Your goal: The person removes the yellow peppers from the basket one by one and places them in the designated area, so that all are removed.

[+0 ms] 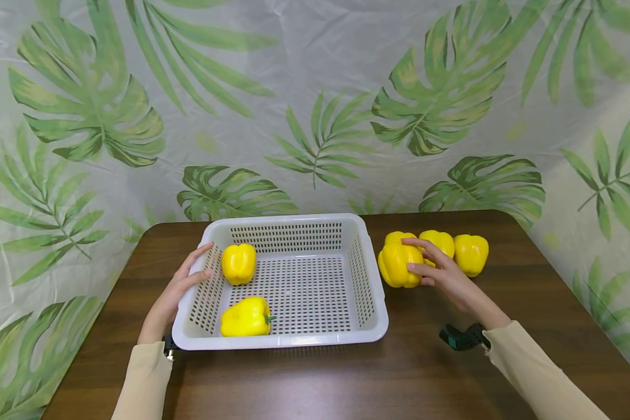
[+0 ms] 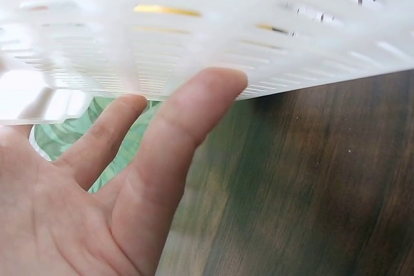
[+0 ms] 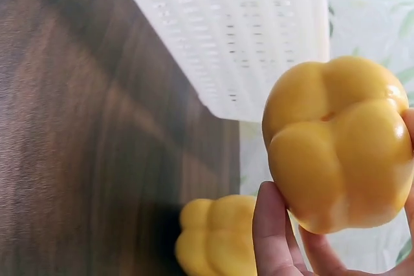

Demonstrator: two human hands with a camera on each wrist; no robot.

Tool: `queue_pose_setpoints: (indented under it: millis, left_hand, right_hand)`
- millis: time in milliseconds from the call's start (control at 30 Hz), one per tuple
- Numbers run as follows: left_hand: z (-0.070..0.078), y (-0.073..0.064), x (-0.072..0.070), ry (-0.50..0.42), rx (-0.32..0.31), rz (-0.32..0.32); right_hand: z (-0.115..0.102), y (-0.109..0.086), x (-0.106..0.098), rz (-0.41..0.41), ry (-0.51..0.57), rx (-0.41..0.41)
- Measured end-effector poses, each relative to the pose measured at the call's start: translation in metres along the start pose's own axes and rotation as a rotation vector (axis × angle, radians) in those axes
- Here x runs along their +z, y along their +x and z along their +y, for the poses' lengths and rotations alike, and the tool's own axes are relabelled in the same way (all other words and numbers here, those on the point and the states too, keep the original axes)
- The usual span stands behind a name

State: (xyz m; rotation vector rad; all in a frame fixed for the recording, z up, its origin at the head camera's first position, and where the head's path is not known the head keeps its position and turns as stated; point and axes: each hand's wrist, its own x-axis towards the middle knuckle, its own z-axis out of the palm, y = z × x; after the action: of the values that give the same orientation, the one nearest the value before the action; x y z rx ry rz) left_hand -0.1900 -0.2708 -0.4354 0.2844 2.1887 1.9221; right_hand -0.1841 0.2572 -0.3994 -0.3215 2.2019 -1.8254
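Observation:
My right hand (image 1: 448,280) grips a yellow bell pepper (image 3: 336,147) between thumb and fingers, to the right of a white plastic basket (image 1: 315,339). In the right wrist view its lobed end faces the camera, held above the table. My left hand (image 1: 175,289) touches the basket's left side with fairly straight fingers; the left wrist view shows the thumb (image 2: 187,127) against the slotted wall. Inside the basket, one bell pepper (image 1: 238,264) stands near the left wall and another (image 1: 245,317) lies at the front left, its green stem pointing right.
More yellow bell peppers sit on the table at the right, one (image 1: 471,255) outermost, one (image 1: 438,242) beside it and one (image 1: 397,237) partly hidden behind the held pepper. The brown wooden table (image 1: 315,385) ends at a leaf-patterned cloth (image 1: 320,140) behind.

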Motion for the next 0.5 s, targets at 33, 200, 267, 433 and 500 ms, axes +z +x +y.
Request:
queue_pose_setpoints:
  millis: [33,200,267,433,500]
  left_hand:
    - [0.0,0.0,0.0,0.002,0.001,0.001]
    - [0.0,0.0,0.0,0.007,0.004,0.003]
    - [0.0,0.0,0.0,0.006,0.005,0.003]
    - [-0.001,0.0,0.0,0.007,0.004,0.005]
    - [-0.001,0.0,0.0,0.009,0.004,0.006]
  right_hand:
    - [0.001,-0.001,0.0,0.001,-0.009,0.001]
    - [0.011,-0.005,-0.001,0.015,-0.04,0.013]
    - [0.015,-0.007,-0.001,0.018,-0.046,0.018]
    - [0.026,-0.01,-0.001,0.021,-0.065,0.026]
    - [0.03,-0.012,-0.001,0.022,-0.08,0.031]
